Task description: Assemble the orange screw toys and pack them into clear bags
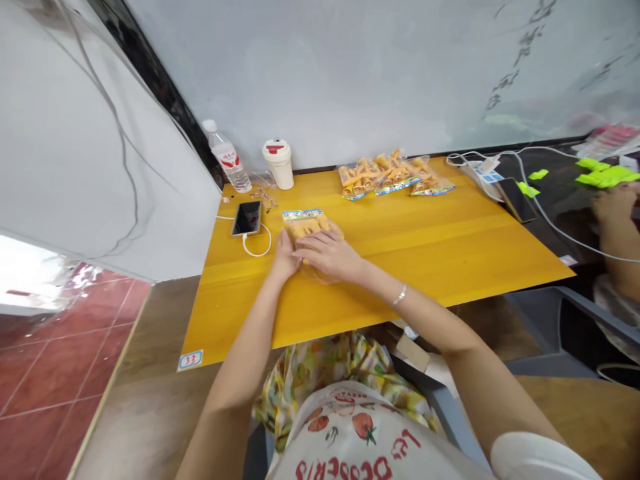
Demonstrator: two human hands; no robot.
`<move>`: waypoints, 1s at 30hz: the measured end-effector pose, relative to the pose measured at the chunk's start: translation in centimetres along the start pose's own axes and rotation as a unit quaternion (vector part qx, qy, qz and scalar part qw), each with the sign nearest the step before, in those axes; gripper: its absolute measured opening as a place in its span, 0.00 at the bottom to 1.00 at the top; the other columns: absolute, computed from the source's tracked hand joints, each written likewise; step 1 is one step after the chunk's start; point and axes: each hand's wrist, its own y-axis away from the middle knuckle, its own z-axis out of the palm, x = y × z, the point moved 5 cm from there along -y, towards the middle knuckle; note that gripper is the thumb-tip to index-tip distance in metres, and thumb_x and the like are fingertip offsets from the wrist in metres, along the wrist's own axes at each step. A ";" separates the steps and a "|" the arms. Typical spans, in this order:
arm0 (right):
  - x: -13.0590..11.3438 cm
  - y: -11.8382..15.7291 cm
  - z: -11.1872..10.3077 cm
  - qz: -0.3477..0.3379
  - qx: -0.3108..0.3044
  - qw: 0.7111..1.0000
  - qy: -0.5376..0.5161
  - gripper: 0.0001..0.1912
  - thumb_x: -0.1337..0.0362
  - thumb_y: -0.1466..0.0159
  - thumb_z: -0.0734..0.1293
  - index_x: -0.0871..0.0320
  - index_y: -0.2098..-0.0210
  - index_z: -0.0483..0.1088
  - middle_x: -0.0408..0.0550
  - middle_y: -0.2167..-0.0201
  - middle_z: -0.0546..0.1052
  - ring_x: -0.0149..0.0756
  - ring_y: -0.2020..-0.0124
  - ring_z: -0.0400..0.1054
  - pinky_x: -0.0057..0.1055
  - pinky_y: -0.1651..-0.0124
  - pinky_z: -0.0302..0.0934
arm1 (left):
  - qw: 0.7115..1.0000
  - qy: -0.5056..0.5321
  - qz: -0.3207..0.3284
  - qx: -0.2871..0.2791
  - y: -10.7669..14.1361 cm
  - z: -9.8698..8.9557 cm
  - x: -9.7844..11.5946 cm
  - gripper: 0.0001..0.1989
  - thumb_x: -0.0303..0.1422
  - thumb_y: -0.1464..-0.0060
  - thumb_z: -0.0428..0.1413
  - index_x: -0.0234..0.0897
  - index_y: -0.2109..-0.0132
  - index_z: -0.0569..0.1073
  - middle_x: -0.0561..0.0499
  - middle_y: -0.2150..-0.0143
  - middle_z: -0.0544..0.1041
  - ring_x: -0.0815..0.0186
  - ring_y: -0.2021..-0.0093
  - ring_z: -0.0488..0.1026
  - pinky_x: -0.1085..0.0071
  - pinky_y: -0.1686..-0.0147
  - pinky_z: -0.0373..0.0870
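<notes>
A clear plastic bag of orange-yellow pieces [307, 227] lies on the yellow table [400, 247], its printed blue strip pointing away from me. My left hand [286, 257] is at the bag's left edge; its fingers are mostly hidden, and I cannot make out whether they grip it. Across the lower part of the bag rests my right hand [333, 255], palm down, with fingers stretched out over the plastic. Toward the back of the table sit several similar filled bags [395, 175], side by side.
At the back left stand a water bottle [230, 160] and a white lidded cup [279, 163]. A phone [247, 218] with a white cable lies nearer. On the right are cables, another phone [517, 200], yellow-green pieces [607, 175] and another person's hand [615, 203].
</notes>
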 end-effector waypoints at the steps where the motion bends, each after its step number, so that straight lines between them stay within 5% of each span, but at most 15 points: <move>1: 0.7 1.7 -0.1 0.011 0.021 1.000 -0.008 0.19 0.69 0.29 0.59 0.52 0.42 0.71 0.50 0.40 0.73 0.43 0.38 0.63 0.45 0.35 0.56 | 0.999 -0.023 -0.026 0.012 1.2 -1.5 -0.3 0.48 0.40 0.47 0.62 0.28 0.28 0.47 0.25 0.27 0.51 0.37 0.26 0.45 0.38 0.30 0.47; 3: 3.1 5.3 -0.5 0.068 0.054 0.996 -0.001 0.22 0.71 0.30 0.59 0.53 0.40 0.69 0.52 0.39 0.72 0.45 0.38 0.63 0.46 0.37 0.60 | 0.992 -0.115 -0.045 0.008 3.6 -3.9 0.1 0.49 0.36 0.47 0.61 0.33 0.26 0.44 0.30 0.25 0.47 0.42 0.25 0.42 0.41 0.29 0.47; 5: 5.4 8.2 -0.5 0.103 0.047 0.993 0.032 0.26 0.75 0.32 0.59 0.53 0.38 0.68 0.55 0.36 0.69 0.49 0.36 0.61 0.50 0.38 0.60 | 0.985 -0.164 0.031 -0.054 5.2 -4.5 2.0 0.42 0.33 0.42 0.57 0.36 0.26 0.47 0.36 0.24 0.46 0.48 0.24 0.41 0.45 0.28 0.48; 10: 6.2 10.3 1.7 -0.023 -0.034 0.999 0.011 0.22 0.70 0.31 0.63 0.44 0.41 0.71 0.49 0.32 0.65 0.48 0.33 0.59 0.53 0.35 0.57 | 0.948 -0.187 0.177 -0.189 6.5 -2.6 5.8 0.15 0.33 0.35 0.50 0.40 0.46 0.75 0.42 0.30 0.63 0.54 0.27 0.54 0.50 0.31 0.58; 13: 5.5 9.4 3.2 -0.039 -0.007 0.998 -0.049 0.11 0.65 0.29 0.62 0.52 0.52 0.75 0.53 0.37 0.71 0.45 0.36 0.64 0.48 0.36 0.60 | 0.967 -0.144 0.138 -0.157 5.8 -2.0 5.8 0.13 0.35 0.33 0.47 0.38 0.59 0.75 0.41 0.40 0.75 0.57 0.38 0.71 0.55 0.37 0.67; 16: 5.8 8.3 4.3 0.071 0.070 0.984 -0.146 0.14 0.61 0.27 0.58 0.57 0.58 0.74 0.57 0.51 0.79 0.41 0.48 0.72 0.40 0.44 0.65 | 0.992 -0.081 0.057 -0.075 4.7 -2.0 4.7 0.12 0.37 0.34 0.47 0.39 0.62 0.71 0.43 0.51 0.80 0.61 0.50 0.77 0.62 0.48 0.73; 19: 6.9 7.5 5.3 0.243 0.120 0.932 -0.241 0.15 0.58 0.30 0.59 0.57 0.68 0.72 0.51 0.68 0.79 0.38 0.66 0.71 0.34 0.57 0.65 | 0.995 -0.089 -0.049 -0.004 3.6 -2.0 3.0 0.12 0.37 0.38 0.50 0.39 0.69 0.66 0.49 0.67 0.78 0.64 0.64 0.76 0.68 0.60 0.72; 23: 8.0 6.4 6.5 0.399 0.098 0.808 -0.424 0.15 0.61 0.38 0.67 0.57 0.80 0.67 0.41 0.81 0.71 0.31 0.74 0.63 0.28 0.63 0.59 | 0.983 -0.126 -0.133 0.017 2.5 -1.6 2.5 0.09 0.34 0.43 0.53 0.39 0.71 0.66 0.53 0.75 0.71 0.65 0.73 0.70 0.69 0.67 0.69; 26: 8.3 5.5 6.8 0.422 0.083 0.747 -0.507 0.16 0.60 0.40 0.68 0.58 0.82 0.68 0.40 0.83 0.72 0.30 0.76 0.64 0.27 0.66 0.60 | 0.986 -0.165 -0.025 0.030 2.6 -1.6 5.0 0.09 0.33 0.39 0.51 0.36 0.55 0.73 0.43 0.56 0.79 0.58 0.53 0.76 0.61 0.49 0.71; 28: 8.4 5.1 6.6 0.427 0.080 0.722 -0.539 0.17 0.57 0.39 0.69 0.57 0.80 0.68 0.40 0.83 0.72 0.30 0.77 0.65 0.27 0.68 0.62 | 0.968 -0.221 0.116 -0.039 3.2 -0.9 7.0 0.18 0.37 0.38 0.53 0.38 0.43 0.71 0.39 0.41 0.75 0.52 0.37 0.68 0.53 0.36 0.60; 30: 8.4 4.8 6.2 0.431 0.078 0.698 -0.567 0.17 0.54 0.39 0.70 0.57 0.78 0.68 0.41 0.83 0.73 0.30 0.78 0.67 0.28 0.69 0.65 | 0.941 -0.271 0.183 -0.091 3.5 -0.4 7.5 0.25 0.39 0.38 0.54 0.39 0.36 0.67 0.39 0.35 0.70 0.48 0.32 0.62 0.50 0.32 0.54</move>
